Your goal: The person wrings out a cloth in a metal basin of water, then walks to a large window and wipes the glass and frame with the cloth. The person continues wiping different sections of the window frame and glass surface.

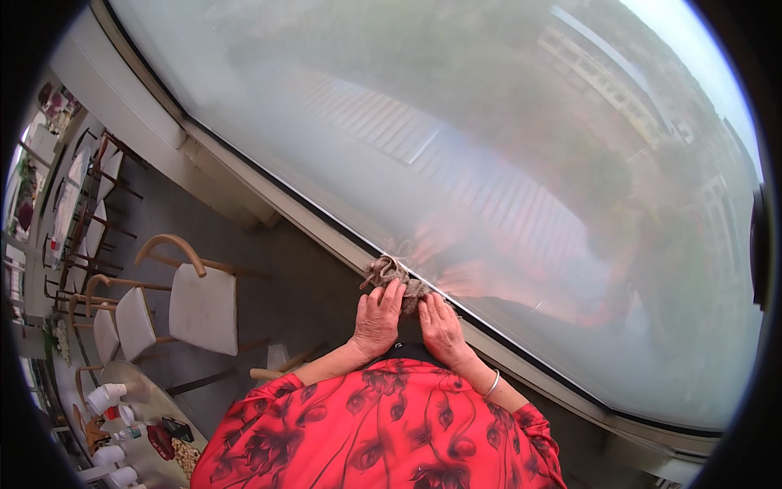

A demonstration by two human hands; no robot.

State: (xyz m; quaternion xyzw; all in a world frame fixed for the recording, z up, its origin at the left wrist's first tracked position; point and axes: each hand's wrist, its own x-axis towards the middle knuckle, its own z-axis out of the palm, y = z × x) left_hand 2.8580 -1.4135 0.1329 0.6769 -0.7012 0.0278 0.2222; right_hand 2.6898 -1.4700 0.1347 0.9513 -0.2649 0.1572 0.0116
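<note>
A crumpled grey-brown cloth (386, 269) is bunched at the lower frame of a large window pane (427, 153). My left hand (377, 315) grips the cloth from the left, its fingertips pressed into the folds. On the other side, my right hand (441, 327) has its fingers curled on the cloth's right end, near the light window ledge (501, 360). The glass looks hazy and reflects both hands and the red sleeves. A silver bangle (492, 384) circles my right wrist.
Wooden chairs with white seats (203, 308) stand on the dark floor (293, 263) to the left. At lower left, a round table (146, 397) carries white cups (105, 396), a phone (177, 429) and other small items. A pale wall pillar (122, 85) borders the window.
</note>
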